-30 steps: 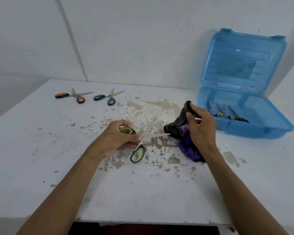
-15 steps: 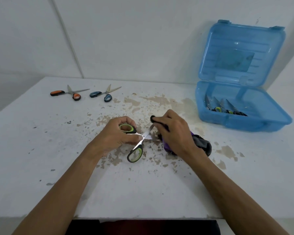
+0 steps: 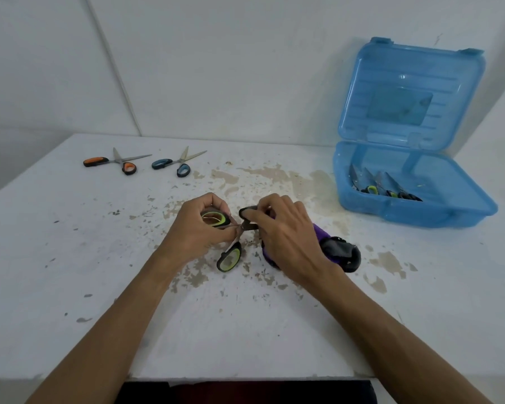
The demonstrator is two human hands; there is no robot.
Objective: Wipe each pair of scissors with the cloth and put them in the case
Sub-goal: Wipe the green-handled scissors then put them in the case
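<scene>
Open translucent blue plastic case (image 3: 420,212) back right with several scissors (image 3: 382,186) inside, left hand (image 3: 197,231) gripping green-and-black handled scissors (image 3: 229,258) mid-table, right hand (image 3: 286,234) pinching purple-and-black cloth (image 3: 337,252) round the blades, orange-handled scissors (image 3: 114,163) and blue-handled scissors (image 3: 175,166) lying far left.

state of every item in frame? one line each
Blue case: open, lid up, scissors inside.
Green scissors: open, held by left hand.
Cloth: bunched under right hand, pressed around the blades.
Orange scissors: open, lying on table.
Blue scissors: open, lying on table.
</scene>
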